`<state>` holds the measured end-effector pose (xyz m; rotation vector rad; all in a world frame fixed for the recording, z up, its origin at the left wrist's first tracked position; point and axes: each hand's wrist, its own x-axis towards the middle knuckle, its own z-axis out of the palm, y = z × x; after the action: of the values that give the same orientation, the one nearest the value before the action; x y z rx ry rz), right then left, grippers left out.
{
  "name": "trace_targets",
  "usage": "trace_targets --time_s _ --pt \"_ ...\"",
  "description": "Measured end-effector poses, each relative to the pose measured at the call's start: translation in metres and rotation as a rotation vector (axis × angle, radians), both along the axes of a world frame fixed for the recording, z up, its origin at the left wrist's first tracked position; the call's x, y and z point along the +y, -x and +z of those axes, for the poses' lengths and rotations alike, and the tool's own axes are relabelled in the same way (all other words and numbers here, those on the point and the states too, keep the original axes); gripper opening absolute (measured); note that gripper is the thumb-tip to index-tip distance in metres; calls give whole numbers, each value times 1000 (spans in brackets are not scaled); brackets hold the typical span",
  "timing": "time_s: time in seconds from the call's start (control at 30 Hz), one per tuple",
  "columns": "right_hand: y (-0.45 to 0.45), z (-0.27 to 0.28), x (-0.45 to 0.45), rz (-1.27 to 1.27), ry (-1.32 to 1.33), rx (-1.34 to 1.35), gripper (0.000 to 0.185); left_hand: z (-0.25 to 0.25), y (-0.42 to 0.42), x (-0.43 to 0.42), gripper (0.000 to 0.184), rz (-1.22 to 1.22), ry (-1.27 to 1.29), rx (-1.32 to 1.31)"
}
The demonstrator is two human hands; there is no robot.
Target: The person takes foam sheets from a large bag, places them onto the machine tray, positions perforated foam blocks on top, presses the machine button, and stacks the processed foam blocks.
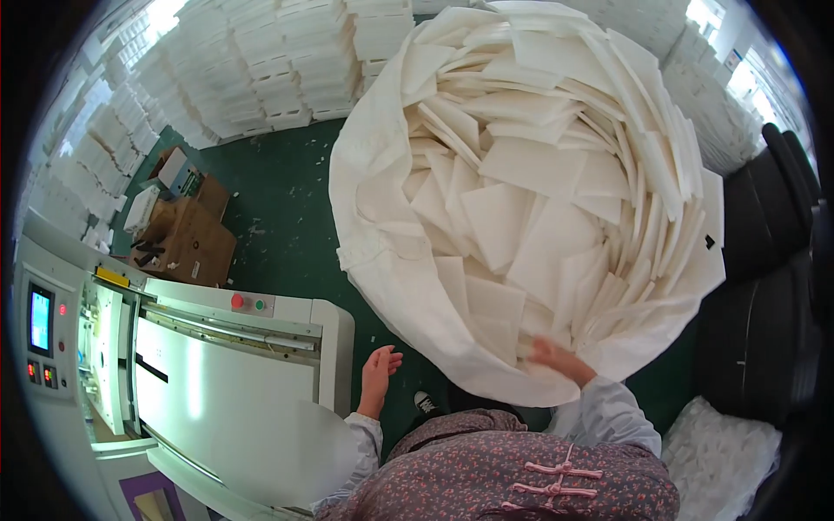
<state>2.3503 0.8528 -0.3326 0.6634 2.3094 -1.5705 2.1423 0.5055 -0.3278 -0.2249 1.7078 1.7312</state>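
A big white sack [373,217] stands in front of me, its mouth wide. Inside it lie many thin white foam-like sheets [530,165], stacked on edge along the wall and loose in the middle. My right hand [558,358] reaches over the near rim of the sack, close to the sheets; motion blurs its fingers, so its grip does not show. Between the sack and a white machine [234,365], my left hand [379,373] hangs with fingers loosely bent and apart, holding nothing visible.
The machine carries a lit screen [40,319] and a red button [237,300]. Cardboard boxes [195,247] sit on the green floor beyond it. White stacks [287,61] line the back. To the right are black bins [756,339] and a translucent plastic bag [721,456].
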Motion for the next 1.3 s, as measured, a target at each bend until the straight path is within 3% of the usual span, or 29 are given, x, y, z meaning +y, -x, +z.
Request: trace_targets --time_s 0.03,0.07,0.13,0.17,0.23,0.5,0.57,0.77,0.9,1.0,1.13,1.23,1.3 --pt "28 3 22 -126 -94 127 61 3 3 12 33 -3 12 7" --pt "61 -21 47 -77 -430 291 78 4 8 27 33 0 29 12" --pt "149 -28 82 14 -545 282 95 12 12 58 33 1 84 24" --pt "186 -34 70 41 -535 303 95 8 10 53 33 32 90 35" --pt "254 -49 49 7 -988 331 105 3 7 45 33 35 82 31" --pt "375 -107 23 117 -1087 136 115 20 -5 25 31 291 169 -36" --pt "376 -109 19 94 -1316 52 112 24 -12 22 31 323 213 -104" --pt "382 -82 44 34 -1158 97 99 20 -13 16 29 363 144 -74" --pt "382 -61 58 -27 -1348 592 90 25 -11 13 27 319 115 -2" --pt "383 -83 41 74 -1321 578 79 20 -12 11 27 282 93 16" --pt "378 -119 7 106 -1541 214 93 19 -11 4 27 311 89 45" --pt "385 -125 4 42 -1490 140 99 22 -19 -5 25 390 104 22" --pt "395 -138 15 -10 -1602 159 103 21 -27 -16 26 432 140 16"
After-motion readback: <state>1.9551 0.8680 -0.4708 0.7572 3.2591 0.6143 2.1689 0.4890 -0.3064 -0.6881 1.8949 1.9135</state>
